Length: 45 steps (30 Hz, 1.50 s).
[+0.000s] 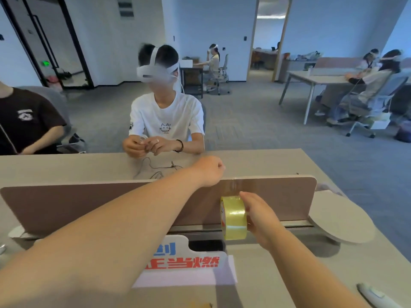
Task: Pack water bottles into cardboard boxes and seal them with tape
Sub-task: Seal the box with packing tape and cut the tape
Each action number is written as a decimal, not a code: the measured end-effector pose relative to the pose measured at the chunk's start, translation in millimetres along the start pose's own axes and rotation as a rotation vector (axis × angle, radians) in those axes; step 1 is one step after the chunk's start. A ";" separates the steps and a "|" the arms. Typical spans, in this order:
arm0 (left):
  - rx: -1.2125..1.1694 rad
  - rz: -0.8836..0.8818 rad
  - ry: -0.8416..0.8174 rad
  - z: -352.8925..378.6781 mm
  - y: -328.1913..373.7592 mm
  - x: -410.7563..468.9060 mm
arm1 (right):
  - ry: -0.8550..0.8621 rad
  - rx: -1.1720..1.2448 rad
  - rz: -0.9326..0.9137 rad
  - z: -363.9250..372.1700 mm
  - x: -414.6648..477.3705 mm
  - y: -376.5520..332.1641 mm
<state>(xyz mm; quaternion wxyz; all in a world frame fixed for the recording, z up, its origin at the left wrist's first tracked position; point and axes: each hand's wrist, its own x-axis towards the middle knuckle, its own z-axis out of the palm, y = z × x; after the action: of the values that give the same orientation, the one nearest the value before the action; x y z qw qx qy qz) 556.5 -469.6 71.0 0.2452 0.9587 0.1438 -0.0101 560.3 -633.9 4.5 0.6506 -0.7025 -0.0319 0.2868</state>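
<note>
So the tape roll [233, 217] is the only task item in view right now: no bottles, and no box I can be sure of. It's a clear, yellowish roll held on edge, just in front of the brown divider [89, 203] that runs across the desk [278, 274], right of centre.

The right hand [260, 216] grips the roll from its right side, with the fingers wrapped round the rim. A short strip of tape [236, 187] runs from the roll up the face of the divider to its top edge.

The left hand [210, 172] has reached across to that top edge, just left of where the strip ends. Its fingers are curled, but they're on the far side of the hand, so I can't tell if they're pinching the tape end or just resting there. My guess is that the 2 hands are splitting the job. 1 anchors the loose end while the other pulls the roll down to peel off a length, and the divider keeps the sticky strip from folding on itself.

Nearer me there's a white printed card [184, 258] with red and blue characters. Across the desk a person in a headset [165, 121] is fiddling with something small, with a cable [155, 168] lying in front of them.
</note>
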 end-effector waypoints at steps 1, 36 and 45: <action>-0.029 -0.001 -0.012 4.1 -0.9 2.6 | -0.001 -0.013 -0.011 0.3 2.9 -0.7; -1.325 -0.766 -0.362 15.4 14.3 -29.4 | 0.410 -0.757 -0.267 32.2 -31.6 -92.1; -1.423 -0.803 -0.386 8.9 34.1 -22.0 | 0.401 -0.878 -0.172 34.1 -33.8 -109.9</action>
<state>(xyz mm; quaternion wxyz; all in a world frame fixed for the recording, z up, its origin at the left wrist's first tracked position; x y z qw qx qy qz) 545.5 -508.3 81.1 0.7895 0.4329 0.4016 -0.1673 553.1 -600.8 119.6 0.3074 -0.9467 -0.0819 0.0507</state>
